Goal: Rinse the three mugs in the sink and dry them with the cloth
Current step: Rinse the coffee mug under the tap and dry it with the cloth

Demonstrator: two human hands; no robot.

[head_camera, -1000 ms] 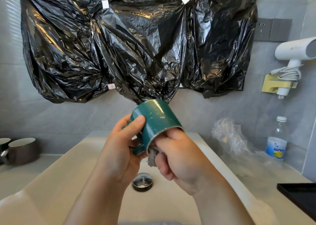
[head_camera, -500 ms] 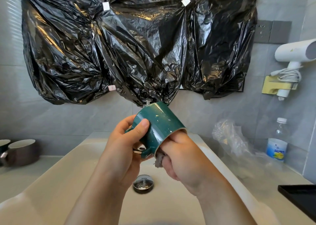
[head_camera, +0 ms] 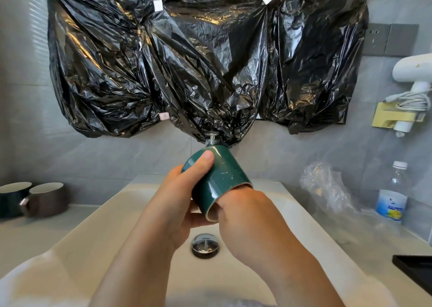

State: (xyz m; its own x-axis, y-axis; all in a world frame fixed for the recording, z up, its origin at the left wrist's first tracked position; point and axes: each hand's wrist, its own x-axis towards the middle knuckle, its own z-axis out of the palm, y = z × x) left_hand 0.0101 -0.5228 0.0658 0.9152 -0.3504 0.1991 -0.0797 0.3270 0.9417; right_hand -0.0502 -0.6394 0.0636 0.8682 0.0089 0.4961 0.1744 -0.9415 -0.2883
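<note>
A dark green mug (head_camera: 222,178) is held tilted above the white sink (head_camera: 304,222), its mouth facing me and to the right. My left hand (head_camera: 177,201) grips its outside, thumb across the wall near the base. My right hand (head_camera: 247,215) has its fingers pushed deep inside the mug; the cloth seen earlier is hidden inside. A brown mug (head_camera: 46,199) and a dark mug (head_camera: 11,199) stand upright on the counter at the far left. The faucet (head_camera: 212,138) pokes out just behind the green mug.
The chrome drain plug (head_camera: 205,245) sits in the basin below my hands. Black plastic (head_camera: 198,56) covers the wall. On the right are a crumpled clear bag (head_camera: 327,185), a water bottle (head_camera: 392,194), a hair dryer (head_camera: 413,73) on the wall and a black tray (head_camera: 416,271).
My right hand has pushed further into the mug, so the grey cloth no longer shows. The mug has tipped a little more upright, and my left thumb has moved up toward its base.
</note>
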